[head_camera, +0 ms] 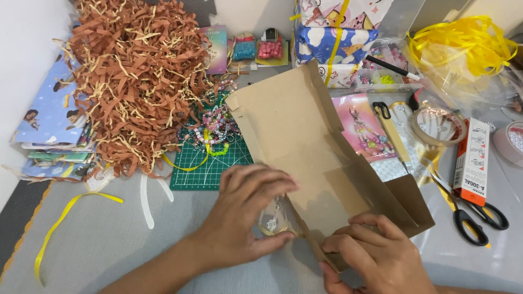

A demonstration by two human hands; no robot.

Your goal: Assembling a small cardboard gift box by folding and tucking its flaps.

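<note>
A flat piece of plain brown cardboard point(305, 147), creased into panels like an unassembled box, lies slantwise across the middle of a grey table point(109, 239), running from the upper centre down towards the lower right. Its surface is unprinted, with fold lines, a notched flap on its upper left edge and a small flap at its lower right corner. The left hand point(245, 215) is curled at the cardboard's lower left edge, its fingers closed around a small roll of clear tape point(274, 220) that touches the cardboard. The right hand point(376, 256) pinches the cardboard's lower edge, fingers folded over the top and pressing it down. Under the cardboard's upper left part sits a green cutting mat point(210, 163) bearing a tangle of colourful beaded bracelets point(215, 128). To the upper left is a large heap of brown shredded paper point(136, 71). A yellow ribbon point(60, 223) trails along the table at lower left. To the right lie black-handled scissors point(479, 215), a red and white carton point(471, 160) and a bigger tape roll point(438, 125), with wrapped parcels point(335, 32) behind.
</note>
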